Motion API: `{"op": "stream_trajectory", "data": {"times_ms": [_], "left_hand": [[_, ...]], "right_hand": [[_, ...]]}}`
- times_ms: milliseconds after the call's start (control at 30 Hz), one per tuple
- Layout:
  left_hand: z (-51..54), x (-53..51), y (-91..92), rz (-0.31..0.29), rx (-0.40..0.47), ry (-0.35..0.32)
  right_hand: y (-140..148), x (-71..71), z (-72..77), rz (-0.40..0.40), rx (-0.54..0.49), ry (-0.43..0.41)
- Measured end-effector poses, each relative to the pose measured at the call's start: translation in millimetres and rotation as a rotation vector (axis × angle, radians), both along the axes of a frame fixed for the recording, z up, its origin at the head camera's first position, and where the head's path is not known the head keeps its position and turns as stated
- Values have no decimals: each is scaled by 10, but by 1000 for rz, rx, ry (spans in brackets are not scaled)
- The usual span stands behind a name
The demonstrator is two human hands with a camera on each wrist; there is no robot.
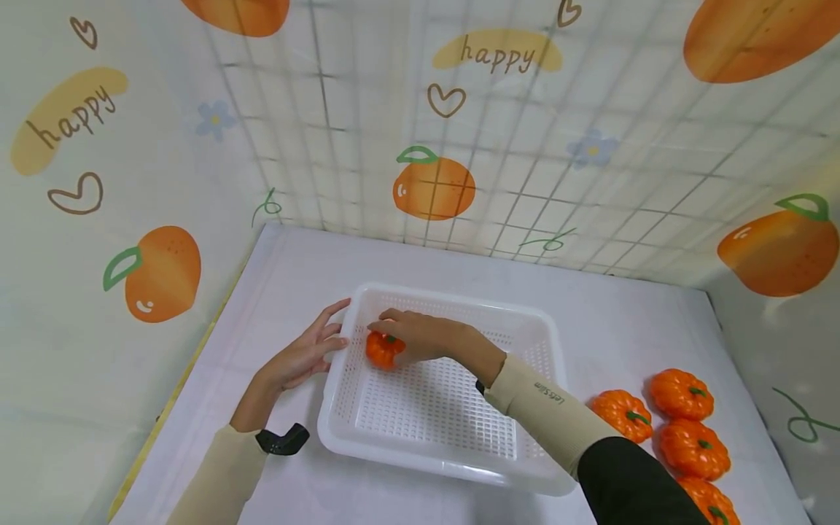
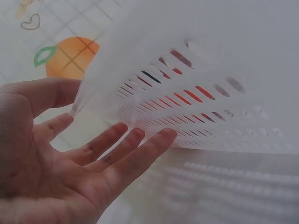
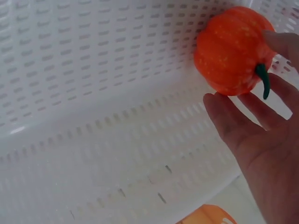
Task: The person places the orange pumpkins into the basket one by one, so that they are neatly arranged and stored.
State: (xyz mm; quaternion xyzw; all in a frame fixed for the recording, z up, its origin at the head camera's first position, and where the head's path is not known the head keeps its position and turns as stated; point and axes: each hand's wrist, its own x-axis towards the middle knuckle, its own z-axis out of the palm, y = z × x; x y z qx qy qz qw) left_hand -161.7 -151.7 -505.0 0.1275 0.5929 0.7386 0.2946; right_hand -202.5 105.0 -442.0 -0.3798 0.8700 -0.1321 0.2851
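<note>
A white perforated plastic basket (image 1: 433,477) stands on the table. My right hand (image 1: 426,335) reaches into its left end and grips a small orange toy pumpkin (image 1: 382,351) with a green stem. Up close in the right wrist view, the thumb lies on one side of the pumpkin (image 3: 233,51) and the fingertips (image 3: 217,105) on the other, near the basket wall. My left hand (image 1: 305,357) is at the basket's left side, its fingers fairly straight. In the left wrist view its fingertips (image 2: 166,136) are by the outer slotted wall (image 2: 224,121), and orange shows through the slots.
Several more orange pumpkins (image 1: 695,448) sit on the table to the right of the basket, partly hidden by the right sleeve. A white cloth covers the table (image 1: 295,255). Printed curtains (image 1: 367,109) and a wire grid rise behind and at the sides.
</note>
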Motion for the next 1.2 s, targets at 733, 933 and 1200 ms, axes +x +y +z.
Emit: {"op": "stream_trajectory", "data": {"times_ms": [733,933,1200], "left_hand": [[24,15,26,-2,0,9],[22,12,36,6,-16,4],[-12,27,32,14,-38,10]], "right_hand": [[959,-48,634,-172,-119,103],[1523,26,820,-317,-81,132],[2260,225,878,-495,-51,181]]}}
